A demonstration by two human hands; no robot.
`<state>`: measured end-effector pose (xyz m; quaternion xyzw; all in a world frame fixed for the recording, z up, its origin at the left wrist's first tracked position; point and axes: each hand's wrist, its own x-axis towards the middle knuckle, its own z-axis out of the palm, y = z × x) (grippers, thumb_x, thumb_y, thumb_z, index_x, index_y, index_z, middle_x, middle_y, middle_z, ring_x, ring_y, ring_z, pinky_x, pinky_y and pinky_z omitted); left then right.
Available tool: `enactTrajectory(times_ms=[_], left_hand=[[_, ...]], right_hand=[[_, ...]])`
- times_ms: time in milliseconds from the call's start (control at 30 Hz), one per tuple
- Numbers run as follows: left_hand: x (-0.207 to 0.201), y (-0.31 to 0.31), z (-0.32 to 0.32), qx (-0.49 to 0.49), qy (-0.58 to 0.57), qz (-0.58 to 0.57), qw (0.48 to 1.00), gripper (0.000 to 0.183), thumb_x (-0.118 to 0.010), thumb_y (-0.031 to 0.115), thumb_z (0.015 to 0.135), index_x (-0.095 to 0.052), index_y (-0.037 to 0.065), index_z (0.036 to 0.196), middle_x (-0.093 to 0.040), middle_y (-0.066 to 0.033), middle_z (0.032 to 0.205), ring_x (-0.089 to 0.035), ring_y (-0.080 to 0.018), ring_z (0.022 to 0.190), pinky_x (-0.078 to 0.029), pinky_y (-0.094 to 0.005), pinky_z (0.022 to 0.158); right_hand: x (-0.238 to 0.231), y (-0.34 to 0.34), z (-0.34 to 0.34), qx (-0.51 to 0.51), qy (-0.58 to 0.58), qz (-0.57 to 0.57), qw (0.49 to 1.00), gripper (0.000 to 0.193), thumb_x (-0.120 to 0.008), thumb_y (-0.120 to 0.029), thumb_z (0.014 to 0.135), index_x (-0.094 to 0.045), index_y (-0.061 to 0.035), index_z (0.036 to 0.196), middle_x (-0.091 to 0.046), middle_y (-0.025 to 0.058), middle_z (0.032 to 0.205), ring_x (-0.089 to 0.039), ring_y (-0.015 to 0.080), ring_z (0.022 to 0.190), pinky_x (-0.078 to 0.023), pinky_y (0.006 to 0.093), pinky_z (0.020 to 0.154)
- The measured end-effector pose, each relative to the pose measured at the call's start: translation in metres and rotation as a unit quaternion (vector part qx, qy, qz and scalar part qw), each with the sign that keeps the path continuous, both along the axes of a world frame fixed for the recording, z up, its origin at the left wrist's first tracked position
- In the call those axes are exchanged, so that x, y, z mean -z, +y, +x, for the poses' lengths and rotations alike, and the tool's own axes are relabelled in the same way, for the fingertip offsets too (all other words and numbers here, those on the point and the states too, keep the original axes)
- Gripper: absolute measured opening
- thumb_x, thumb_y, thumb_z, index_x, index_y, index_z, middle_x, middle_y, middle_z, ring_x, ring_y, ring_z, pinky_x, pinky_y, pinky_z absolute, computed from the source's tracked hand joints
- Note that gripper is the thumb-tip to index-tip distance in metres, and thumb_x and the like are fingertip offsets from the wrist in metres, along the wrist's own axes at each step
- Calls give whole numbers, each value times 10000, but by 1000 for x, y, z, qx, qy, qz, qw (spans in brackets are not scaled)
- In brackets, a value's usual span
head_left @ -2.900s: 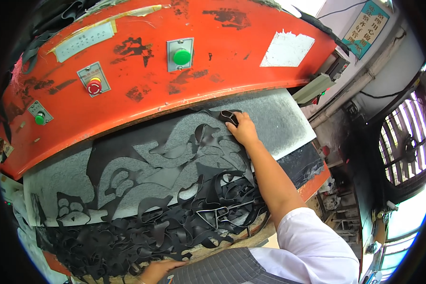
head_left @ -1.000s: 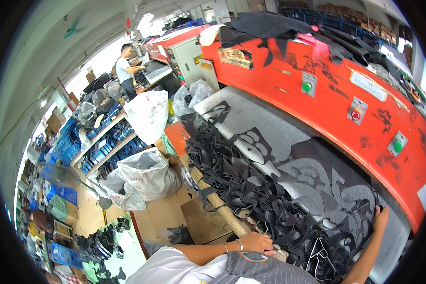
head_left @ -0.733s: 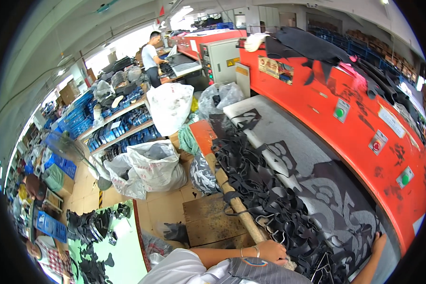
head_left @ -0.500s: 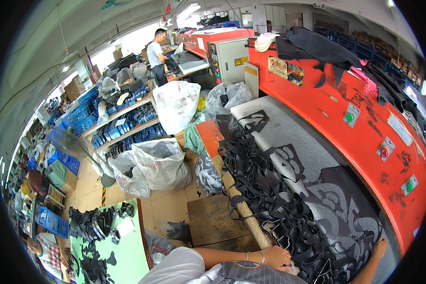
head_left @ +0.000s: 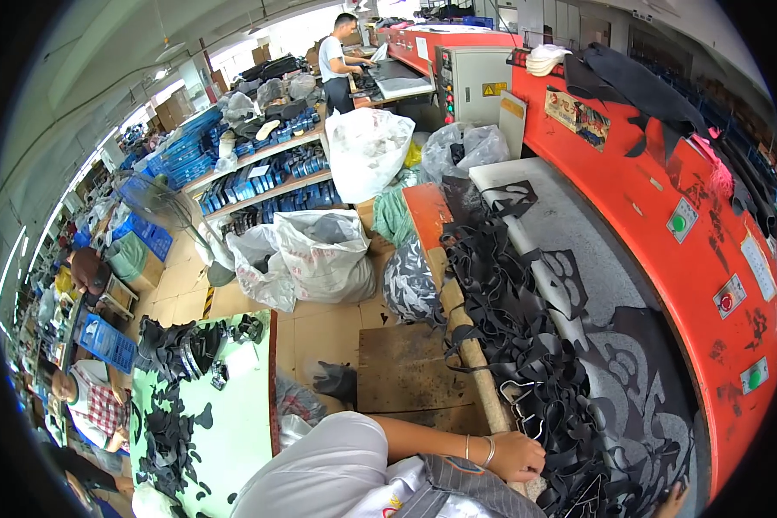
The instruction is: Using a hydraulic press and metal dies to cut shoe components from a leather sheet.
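Observation:
My left hand (head_left: pixel 516 457), with bangles at the wrist, is curled closed on the near end of a long pale rail (head_left: pixel 473 367). Whatever lies under its fingers is hidden. At the lower right edge, only part of my right hand (head_left: pixel 673 501) shows, close to the near edge of a dark sheet (head_left: pixel 643 345) with curved cut-outs. That sheet lies on the grey machine bed (head_left: pixel 570 203). Between rail and bed runs a heap of black scrap strips (head_left: pixel 527 345), with some bent metal shapes (head_left: pixel 527 410) among them.
A red machine beam (head_left: pixel 630 190) with buttons borders the bed on the right. To the left stands a light green table (head_left: pixel 242 388) with black cut pieces. White sacks (head_left: pixel 324 263), a fan (head_left: pixel 151 203) and shelves (head_left: pixel 259 186) stand beyond. Another person (head_left: pixel 334 65) works at the far machine.
My view has turned left and down, so the scene sits farther right and higher. My right hand is lower in view and more cut off; my left hand stays on the rail.

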<state>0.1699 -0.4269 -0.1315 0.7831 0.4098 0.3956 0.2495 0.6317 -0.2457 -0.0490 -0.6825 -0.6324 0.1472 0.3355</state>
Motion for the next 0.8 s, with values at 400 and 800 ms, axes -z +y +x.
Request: enactTrajectory(times_ms=[400,800], left_hand=[[-38,-85,-52,-90,-279,-47,955,402,-702,101,826,-617,18,1210,-641,-139,1039,-660,-276,866,-512,-335,806],[16,-253,-150,-302,-446,-192,820,256,-699,206,875,-671,16,1045,-687,-62,871,-653,-131,726,-520,-285,651]], right_hand=[[-8,-197,-320,-446,160,-174,863,220,-585,-5,884,-603,39,1099,-638,99,998,-615,175,840,-520,297,741],[67,-276,-435,-527,173,-33,831,165,-529,-39,944,-568,-18,1103,-578,30,975,-535,141,885,-450,280,786]])
